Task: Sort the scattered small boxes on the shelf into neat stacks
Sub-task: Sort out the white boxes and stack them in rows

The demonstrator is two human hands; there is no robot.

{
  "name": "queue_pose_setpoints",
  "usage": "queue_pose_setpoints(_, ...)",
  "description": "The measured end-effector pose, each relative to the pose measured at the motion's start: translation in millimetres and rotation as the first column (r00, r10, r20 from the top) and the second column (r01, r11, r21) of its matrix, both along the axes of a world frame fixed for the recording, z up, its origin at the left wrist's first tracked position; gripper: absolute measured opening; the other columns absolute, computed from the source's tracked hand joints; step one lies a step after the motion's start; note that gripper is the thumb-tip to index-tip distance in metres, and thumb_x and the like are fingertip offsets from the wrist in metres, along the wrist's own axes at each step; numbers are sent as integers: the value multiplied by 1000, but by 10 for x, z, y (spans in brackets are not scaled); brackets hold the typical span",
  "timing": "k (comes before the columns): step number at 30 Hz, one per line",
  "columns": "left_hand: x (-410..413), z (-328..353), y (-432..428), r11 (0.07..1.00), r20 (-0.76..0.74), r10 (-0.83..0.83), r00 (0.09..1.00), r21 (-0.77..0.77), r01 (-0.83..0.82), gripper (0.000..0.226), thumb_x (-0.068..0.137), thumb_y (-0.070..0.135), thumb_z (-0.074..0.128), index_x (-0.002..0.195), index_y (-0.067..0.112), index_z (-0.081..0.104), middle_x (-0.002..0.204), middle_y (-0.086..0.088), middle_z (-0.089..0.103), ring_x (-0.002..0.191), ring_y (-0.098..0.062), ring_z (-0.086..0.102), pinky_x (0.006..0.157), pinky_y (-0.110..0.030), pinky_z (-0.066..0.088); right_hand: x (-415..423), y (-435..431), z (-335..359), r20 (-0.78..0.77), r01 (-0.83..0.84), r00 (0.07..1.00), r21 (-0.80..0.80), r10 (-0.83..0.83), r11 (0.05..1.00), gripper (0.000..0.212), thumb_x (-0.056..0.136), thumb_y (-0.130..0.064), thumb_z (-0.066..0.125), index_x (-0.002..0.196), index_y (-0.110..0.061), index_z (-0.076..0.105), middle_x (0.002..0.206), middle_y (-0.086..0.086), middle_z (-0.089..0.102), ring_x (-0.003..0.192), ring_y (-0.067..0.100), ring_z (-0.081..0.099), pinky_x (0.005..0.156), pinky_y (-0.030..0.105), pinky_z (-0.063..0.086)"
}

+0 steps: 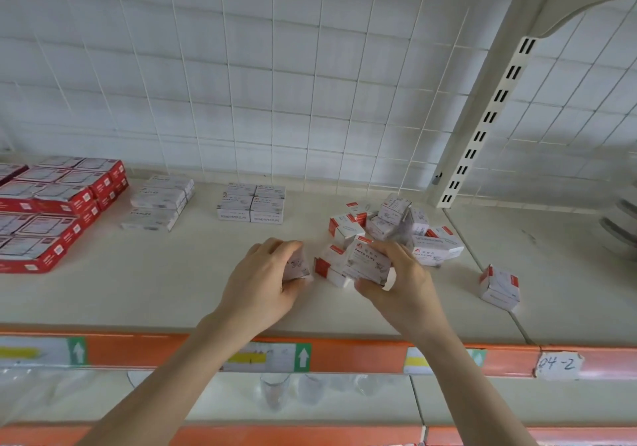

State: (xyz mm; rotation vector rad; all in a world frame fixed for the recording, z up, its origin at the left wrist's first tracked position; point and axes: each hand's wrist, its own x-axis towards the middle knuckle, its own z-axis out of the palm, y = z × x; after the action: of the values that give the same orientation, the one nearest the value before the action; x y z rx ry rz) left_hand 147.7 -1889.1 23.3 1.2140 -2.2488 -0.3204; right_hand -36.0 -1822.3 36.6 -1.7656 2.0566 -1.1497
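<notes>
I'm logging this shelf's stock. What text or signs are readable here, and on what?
"PAPER CLIPS": box in the right hand.
"ROUND PAPER CLIPS": front of the neat white stack.
"04-2": handwritten tag on the orange shelf edge.
White up arrow: green label.
Red boxes and yellow price strips: too blurred.

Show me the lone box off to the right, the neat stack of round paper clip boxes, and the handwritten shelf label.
lone box (499, 287), head view, its top face.
round paper clip stack (251, 203), head view, top centre.
handwritten label (557, 364), head view, its middle.
</notes>
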Motion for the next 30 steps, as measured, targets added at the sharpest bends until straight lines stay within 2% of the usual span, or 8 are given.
queue_pose_setpoints(4, 219, -12, -128, 997, 57, -7, 998, 82, 2, 50, 87, 30, 59, 134, 20, 46, 124, -2, 52, 115, -22, 46, 88, -27, 39, 244, -156, 3, -13, -1, 1000, -11, 1, 1000, 46, 68, -7, 74, 112, -8, 59, 106, 1, 58, 104, 21, 51, 81, 18, 34)
queue_pose_setpoints(8, 458, -11, -347, 989, 160, -40, 986, 150, 16, 51, 89, 32, 55, 137, 22, 42, 128, 1, 49, 117, -20, 43, 91, -28, 40, 466, -322, 61, -40, -6, 999, 26, 7, 1000, 45, 70, -10, 73, 113, -9, 58, 98, -6, 52, 94, 9, 44, 73, 10, 29)
queue_pose_setpoints(13, 651, 6, -576, 985, 171, -42, 984, 170, 13, 50, 87, 35, 57, 134, 23, 44, 126, 2, 49, 116, -20, 43, 89, -27, 40, 690, -527, 95, -75, -19, 997, 79, 24, 997, 42, 71, -12, 71, 111, -13, 59, 96, -7, 52, 95, 13, 48, 67, 9, 31)
queue_pose_setpoints(15, 702, 22, -661, 986, 189, -37, 981, 168, 5, 49, 87, 36, 58, 133, 23, 46, 126, 1, 50, 116, -20, 43, 88, -28, 40, 758, -599, 84, -82, -44, 995, 109, 53, 993, 42, 71, -12, 71, 111, -13, 59, 100, -4, 55, 96, 12, 48, 69, 8, 33)
queue_pose_setpoints(18, 761, 59, -780, 989, 220, -23, 975, 150, -10, 45, 87, 35, 57, 129, 22, 49, 126, 3, 50, 115, -21, 43, 87, -28, 40, 855, -695, 72, -135, -82, 985, 164, 104, 983, 43, 73, -13, 69, 114, -13, 57, 107, 0, 56, 100, 15, 48, 74, 15, 34)
queue_pose_setpoints(21, 784, 77, -885, 988, 243, -39, 969, 152, 2, 42, 87, 28, 57, 128, 20, 49, 128, 4, 49, 117, -21, 42, 89, -28, 40, 939, -778, 60, -178, -100, 973, 248, 147, 963, 44, 76, -15, 65, 119, -13, 53, 110, 2, 53, 103, 19, 48, 79, 21, 41)
queue_pose_setpoints(30, 700, 99, -1091, 988, 291, -151, 945, 65, 137, 37, 87, 16, 53, 124, 21, 54, 128, 7, 50, 121, -18, 40, 91, -26, 37, 967, -851, 16, -263, -112, 940, 367, 218, 924, 48, 81, -19, 61, 126, -16, 47, 119, 1, 52, 108, 18, 46, 86, 27, 45)
